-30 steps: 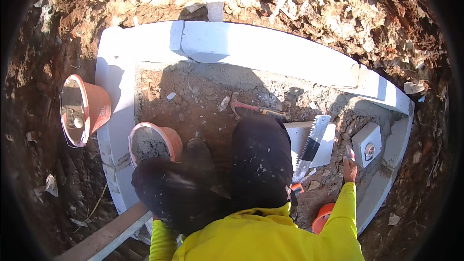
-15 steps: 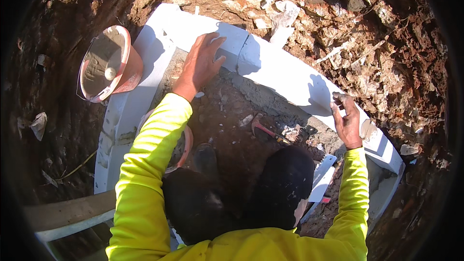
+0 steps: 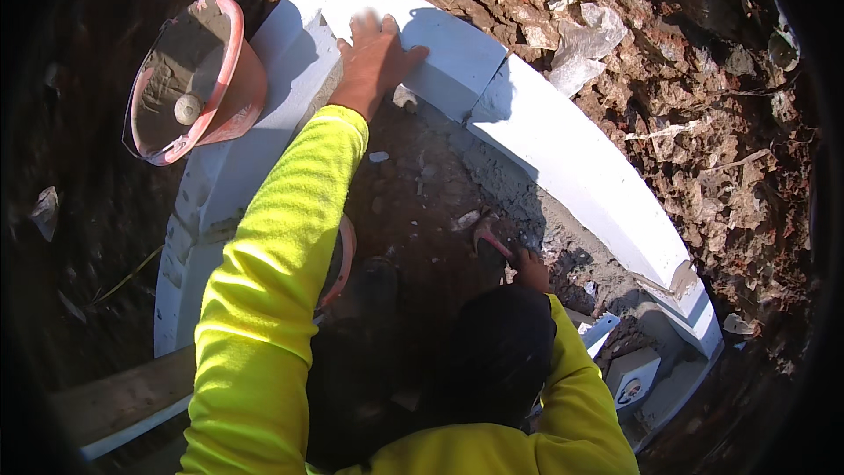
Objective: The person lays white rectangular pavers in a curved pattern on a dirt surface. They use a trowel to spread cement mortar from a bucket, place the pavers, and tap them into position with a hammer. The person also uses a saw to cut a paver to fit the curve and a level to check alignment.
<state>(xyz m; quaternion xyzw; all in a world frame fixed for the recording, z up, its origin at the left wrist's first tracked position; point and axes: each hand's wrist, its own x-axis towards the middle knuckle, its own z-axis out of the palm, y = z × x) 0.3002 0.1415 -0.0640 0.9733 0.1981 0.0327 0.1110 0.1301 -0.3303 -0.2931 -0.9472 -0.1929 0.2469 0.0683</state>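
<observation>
Left fingertips [image 3: 364, 19] blurred; right hand [image 3: 531, 272] partly hides hammer [image 3: 489, 237]; sleeve [image 3: 281, 229] partly hides lower bucket [image 3: 349, 251].

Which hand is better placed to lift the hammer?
Probably the right hand: it is at the handle of the hammer, though its grip is unclear. The left hand is spread over the white block, well away from the hammer.

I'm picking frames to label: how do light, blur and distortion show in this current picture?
Head view, light: sun whitens much of the blocks; head view, shadow: the hammer looks dim; head view, blur: the left grip smears at its far end; head view, distortion: the row of blocks bows, likely from the fisheye lens, and corners go black.
</observation>
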